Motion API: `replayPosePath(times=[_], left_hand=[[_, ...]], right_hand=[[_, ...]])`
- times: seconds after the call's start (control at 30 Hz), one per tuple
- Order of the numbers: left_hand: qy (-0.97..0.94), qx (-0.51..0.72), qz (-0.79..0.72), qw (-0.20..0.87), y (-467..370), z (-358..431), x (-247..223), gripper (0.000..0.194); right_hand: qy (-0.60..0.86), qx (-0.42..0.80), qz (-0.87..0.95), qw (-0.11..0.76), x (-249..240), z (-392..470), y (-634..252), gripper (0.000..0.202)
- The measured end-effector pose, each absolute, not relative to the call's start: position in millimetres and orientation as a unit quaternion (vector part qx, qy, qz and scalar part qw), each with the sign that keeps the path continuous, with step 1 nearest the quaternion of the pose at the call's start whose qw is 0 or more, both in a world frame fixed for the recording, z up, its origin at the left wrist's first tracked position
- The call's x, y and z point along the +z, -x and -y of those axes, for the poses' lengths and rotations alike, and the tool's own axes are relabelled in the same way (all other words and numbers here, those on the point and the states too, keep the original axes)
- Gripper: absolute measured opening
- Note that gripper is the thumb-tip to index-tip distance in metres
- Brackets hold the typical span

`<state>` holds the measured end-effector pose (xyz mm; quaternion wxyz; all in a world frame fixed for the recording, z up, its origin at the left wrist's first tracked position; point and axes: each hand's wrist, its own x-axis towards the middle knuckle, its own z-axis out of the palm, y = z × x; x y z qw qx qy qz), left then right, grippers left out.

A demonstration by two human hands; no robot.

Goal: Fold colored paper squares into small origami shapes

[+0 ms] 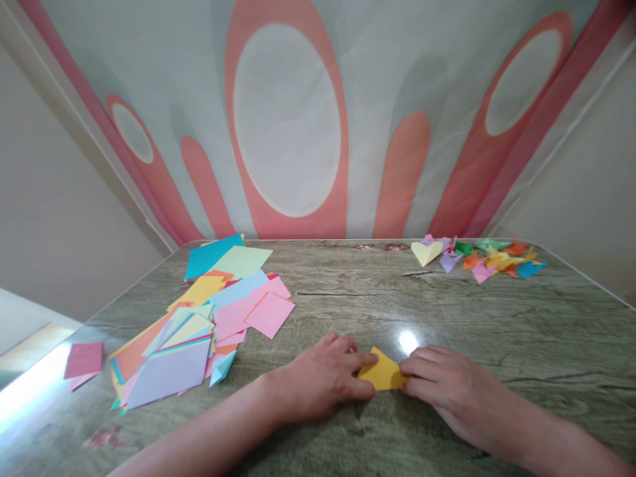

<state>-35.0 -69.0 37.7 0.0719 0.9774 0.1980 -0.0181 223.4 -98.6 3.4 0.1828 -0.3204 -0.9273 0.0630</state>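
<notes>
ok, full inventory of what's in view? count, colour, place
Yellow paper: one, folded, between the hands
Paper pile: too overlapped to count, mixed colours, table's left side
Dark pink sheet: one, over a lighter pink one, left of the pile
Light blue folded piece: one, pile's near right edge
Cream heart-shaped piece: one, far right area
Small folded pieces: several, mixed colours, right of the heart
Tabletop: one, grey-brown wood grain, beneath everything
Backdrop: one, pink, white and grey, behind the table
Left hand: one, bare, at the yellow paper's left
Right hand: one, bare, fingertips on its right corner
</notes>
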Motion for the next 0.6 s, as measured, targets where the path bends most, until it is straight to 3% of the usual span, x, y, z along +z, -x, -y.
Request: replayPosePath(times=[0.6], left_hand=[[-0.983, -0.018, -0.167, 0.068, 47, 67, 39, 0.015]], right_hand=[[0.323, 0.140, 0.923, 0.157, -3, 90, -241, 0.034]])
